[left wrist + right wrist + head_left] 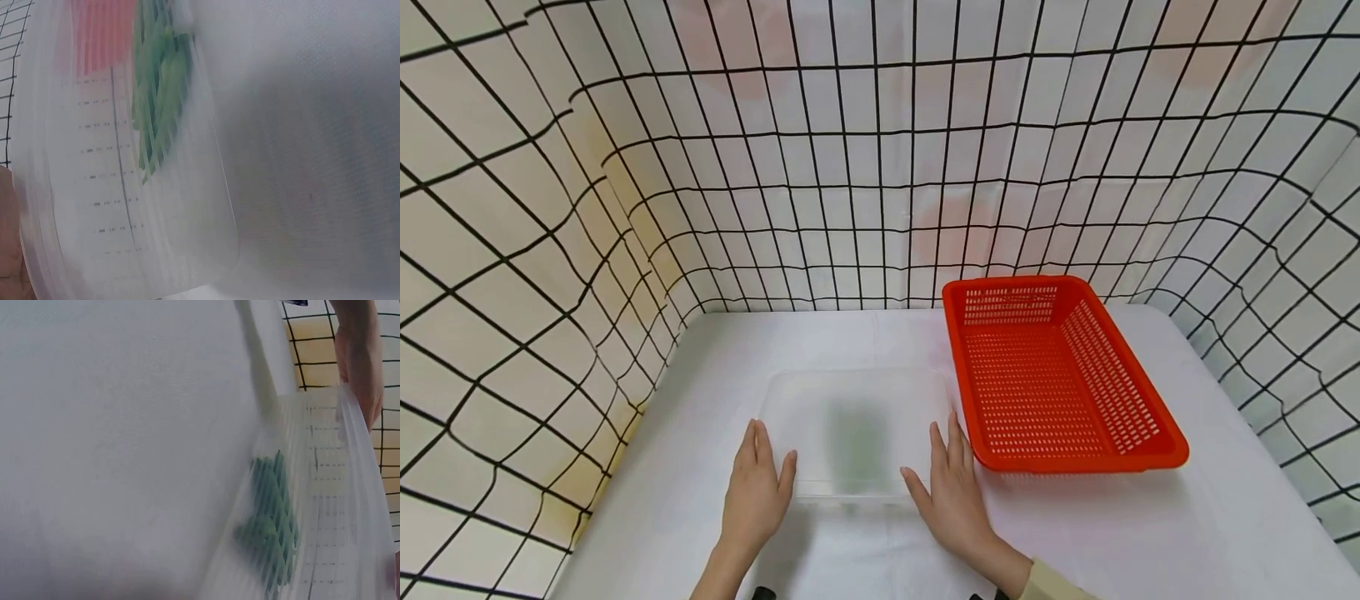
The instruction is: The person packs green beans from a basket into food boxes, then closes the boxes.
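A translucent plastic box with a frosted lid sits on the white tabletop, directly in front of me. Through its ribbed wall shows a bunch of long, thin green pieces, also visible as a green bundle in the right wrist view; their exact kind is unclear. My left hand rests along the box's left edge, fingers straight and thumb apart. At the right edge lies my right hand, also with extended fingers, close to the red basket. Neither hand curls round the box.
A red perforated plastic basket stands right of the box, with nothing visible in it. Black wire grid over white sheeting encloses the back and sides. White cloth covers the table.
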Demonstrator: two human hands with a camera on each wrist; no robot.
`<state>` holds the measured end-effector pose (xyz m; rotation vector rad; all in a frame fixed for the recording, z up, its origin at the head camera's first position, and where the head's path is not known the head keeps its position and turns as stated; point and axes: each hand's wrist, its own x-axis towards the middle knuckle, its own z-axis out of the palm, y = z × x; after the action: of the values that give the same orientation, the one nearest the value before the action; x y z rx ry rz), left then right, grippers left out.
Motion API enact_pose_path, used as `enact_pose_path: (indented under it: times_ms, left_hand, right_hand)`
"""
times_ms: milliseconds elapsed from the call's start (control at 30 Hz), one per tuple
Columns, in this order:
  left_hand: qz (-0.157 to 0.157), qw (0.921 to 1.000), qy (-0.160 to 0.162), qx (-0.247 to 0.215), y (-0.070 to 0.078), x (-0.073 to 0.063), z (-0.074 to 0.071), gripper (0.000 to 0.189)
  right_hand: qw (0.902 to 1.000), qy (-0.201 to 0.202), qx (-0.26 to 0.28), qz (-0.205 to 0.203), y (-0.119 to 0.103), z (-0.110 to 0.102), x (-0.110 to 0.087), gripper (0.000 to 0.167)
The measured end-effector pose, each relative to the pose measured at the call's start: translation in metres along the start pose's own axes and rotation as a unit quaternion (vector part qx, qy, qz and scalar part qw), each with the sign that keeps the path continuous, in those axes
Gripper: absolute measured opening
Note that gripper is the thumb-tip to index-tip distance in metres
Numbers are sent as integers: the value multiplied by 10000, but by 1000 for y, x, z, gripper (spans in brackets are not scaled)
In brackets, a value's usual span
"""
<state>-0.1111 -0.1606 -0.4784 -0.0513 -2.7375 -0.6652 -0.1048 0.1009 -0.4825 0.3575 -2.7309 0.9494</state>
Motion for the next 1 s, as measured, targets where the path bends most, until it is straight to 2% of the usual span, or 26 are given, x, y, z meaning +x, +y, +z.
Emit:
enact_pose_path:
  times_ms: [167, 367, 467, 567, 767, 1000]
  left_hand:
    - [94, 9999, 96, 78, 3, -1, 0, 67]
    - [-191, 9997, -145, -27, 5, -1, -1, 70]
    - [-224, 9996, -150, -38, 5, 0, 0, 71]
    - [-139, 9999, 9, 39, 3, 0, 1, 70]
    - [243, 9990, 342, 178, -1, 0, 7, 68]
    - [454, 9975, 446, 301, -4, -4, 11, 68]
  right_hand:
    - [9991, 161, 375, 90, 2, 1, -3, 75]
    - [9947, 154, 935, 403, 7, 3, -6, 76]
    - [9914, 130, 1191, 525, 8, 4, -7, 75]
    - [9899, 117, 1310, 535, 8, 5, -7, 75]
    - [9895, 185, 1338, 515, 8, 6, -7, 75]
    - [9910, 212, 1244, 446, 10, 7, -9, 75]
